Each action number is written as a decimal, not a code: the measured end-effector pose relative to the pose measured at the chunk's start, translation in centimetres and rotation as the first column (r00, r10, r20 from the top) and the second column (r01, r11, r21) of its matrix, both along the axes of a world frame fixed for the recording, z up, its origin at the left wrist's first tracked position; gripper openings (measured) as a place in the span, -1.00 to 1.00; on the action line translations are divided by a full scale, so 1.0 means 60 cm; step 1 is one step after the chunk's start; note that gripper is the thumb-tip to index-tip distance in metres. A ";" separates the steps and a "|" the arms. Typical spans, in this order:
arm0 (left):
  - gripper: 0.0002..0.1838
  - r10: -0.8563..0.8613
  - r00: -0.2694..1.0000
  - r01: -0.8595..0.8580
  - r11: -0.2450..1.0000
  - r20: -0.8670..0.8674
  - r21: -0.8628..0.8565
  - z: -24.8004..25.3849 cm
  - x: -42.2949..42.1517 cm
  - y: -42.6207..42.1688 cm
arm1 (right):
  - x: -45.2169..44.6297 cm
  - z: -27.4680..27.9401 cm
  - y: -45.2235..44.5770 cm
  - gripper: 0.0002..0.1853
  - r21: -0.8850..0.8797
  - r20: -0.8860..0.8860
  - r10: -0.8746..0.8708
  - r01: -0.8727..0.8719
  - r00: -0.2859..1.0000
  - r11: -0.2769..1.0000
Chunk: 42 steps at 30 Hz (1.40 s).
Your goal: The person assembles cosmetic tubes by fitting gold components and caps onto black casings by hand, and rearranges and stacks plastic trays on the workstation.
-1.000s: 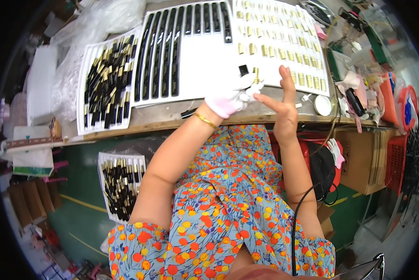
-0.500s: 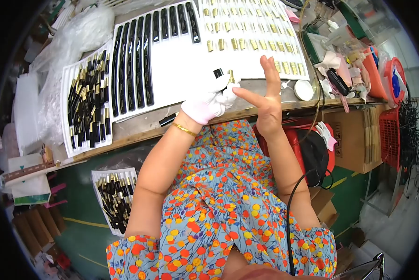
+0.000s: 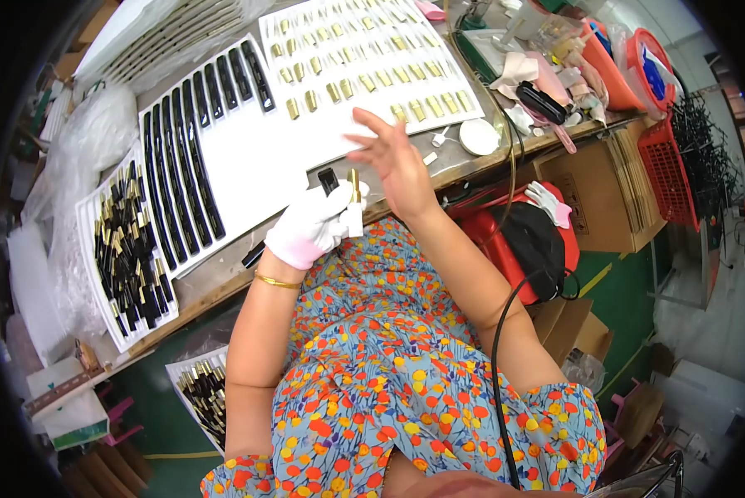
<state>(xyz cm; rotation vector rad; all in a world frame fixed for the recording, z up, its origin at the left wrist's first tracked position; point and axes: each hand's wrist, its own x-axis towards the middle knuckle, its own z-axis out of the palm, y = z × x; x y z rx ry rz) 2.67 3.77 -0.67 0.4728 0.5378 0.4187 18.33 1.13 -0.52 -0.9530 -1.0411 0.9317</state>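
Note:
My left hand (image 3: 310, 226), in a white glove with a pink cuff, is closed around a slim gold-coloured tube (image 3: 354, 186) that stands upright between the fingertips. A short black cap (image 3: 328, 181) also sticks up from this hand, by the thumb side. My bare right hand (image 3: 401, 170) is raised just to the right of it, fingers spread, with nothing visible in them. Beyond both hands lies a white tray (image 3: 339, 137) with rows of gold tubes (image 3: 333, 92). A black piece (image 3: 254, 254) rests on the table edge beside the left wrist.
Black cases (image 3: 191, 166) stand in rows on a white tray at left, beside a tray of jumbled black-and-gold tubes (image 3: 127, 253). A round white lid (image 3: 479, 137) lies at right. Below the table are a red stool (image 3: 489, 236), a carton (image 3: 609, 195) and another tube tray (image 3: 202, 390).
My right hand has drawn back from the gloved fingers and opened, its fingers spread. The left hand still grips the gold tube and black cap. The whole view has turned, shifting the table leftward.

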 end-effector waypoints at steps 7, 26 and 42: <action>-0.82 0.088 0.989 -0.067 0.984 -0.122 0.167 -0.010 0.003 -0.007 | 0.004 -0.001 0.016 -0.30 -0.180 -0.732 0.116 -0.355 0.671 0.917; -0.51 -0.096 0.995 0.096 0.959 -0.013 0.266 -0.015 0.003 -0.014 | 0.057 0.021 0.066 -0.36 -0.149 -0.808 -0.080 -0.071 0.584 0.986; -0.72 0.008 0.929 0.266 0.682 -0.370 0.681 0.004 -0.026 -0.005 | 0.021 0.057 0.051 -0.38 -0.138 -0.604 -0.013 -0.088 0.797 0.986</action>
